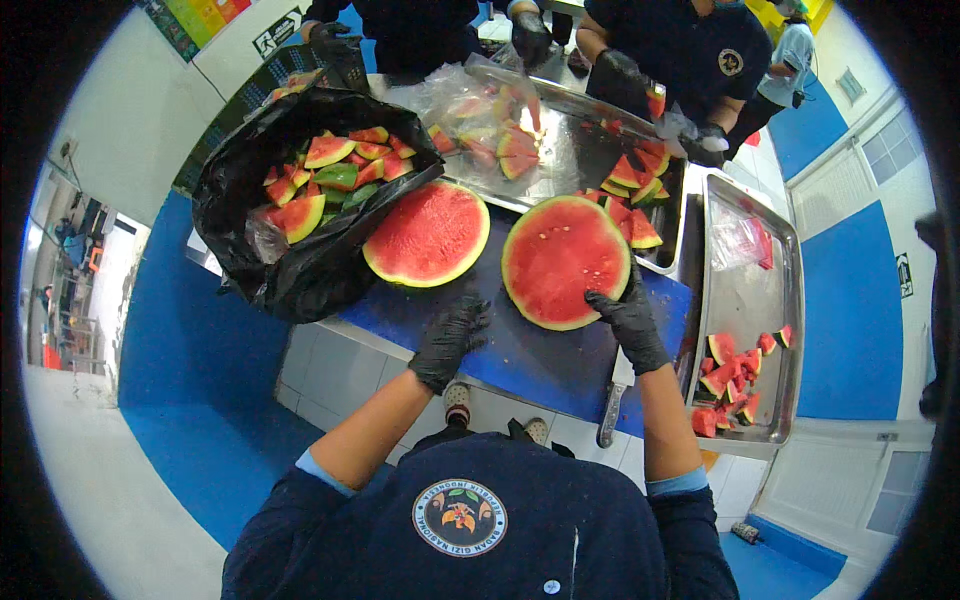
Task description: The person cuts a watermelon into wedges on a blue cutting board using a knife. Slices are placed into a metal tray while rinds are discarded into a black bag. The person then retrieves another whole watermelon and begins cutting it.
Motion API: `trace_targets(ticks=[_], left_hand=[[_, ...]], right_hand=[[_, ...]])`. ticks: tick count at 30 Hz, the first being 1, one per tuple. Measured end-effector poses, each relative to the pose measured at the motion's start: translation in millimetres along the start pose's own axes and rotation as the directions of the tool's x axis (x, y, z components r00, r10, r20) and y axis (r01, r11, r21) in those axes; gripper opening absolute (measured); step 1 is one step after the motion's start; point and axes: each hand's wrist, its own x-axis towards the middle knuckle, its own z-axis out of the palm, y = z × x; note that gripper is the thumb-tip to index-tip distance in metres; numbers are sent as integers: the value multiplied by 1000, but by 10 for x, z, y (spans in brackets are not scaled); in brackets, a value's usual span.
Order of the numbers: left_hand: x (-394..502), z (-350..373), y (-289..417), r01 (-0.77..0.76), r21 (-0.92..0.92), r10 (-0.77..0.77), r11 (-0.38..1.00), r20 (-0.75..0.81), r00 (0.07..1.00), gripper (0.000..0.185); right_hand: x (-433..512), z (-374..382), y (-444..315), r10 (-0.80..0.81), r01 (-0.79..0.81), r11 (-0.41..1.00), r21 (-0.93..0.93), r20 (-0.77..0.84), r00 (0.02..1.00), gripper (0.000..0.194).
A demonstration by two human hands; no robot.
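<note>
My right hand (631, 324), in a black glove, grips a watermelon half (566, 259) by its right edge, with the thumb on the red cut face. My left hand (451, 341), also gloved in black, holds nothing and hovers at the near side of the blue cutting board (525, 360), its fingers loosely spread. Beyond it, a second watermelon half (427, 236) lies cut side up against the black plastic bag. A kitchen knife (615, 397) lies by my right forearm, its handle over the board's near edge and part of its blade hidden.
The black plastic bag (315, 277) at left holds watermelon wedges and rind. Behind the board, a metal tray (559, 150) carries wedges and clear plastic bags. Another metal tray (739, 300) at right holds small watermelon pieces. Gloved co-workers (675, 52) stand across the table.
</note>
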Motion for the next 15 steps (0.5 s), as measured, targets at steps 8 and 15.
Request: trace_targets(ticks=[8,15], left_hand=[[679,403,256,-657,491,629,572,252,736,52],[814,554,219,-651,178,598,738,275,753,45]], right_hand=[[-176,137,-96,-143,159,963,-218,86,986,104],[-151,-160,-476,-265,428,606,-670,337,903,89]])
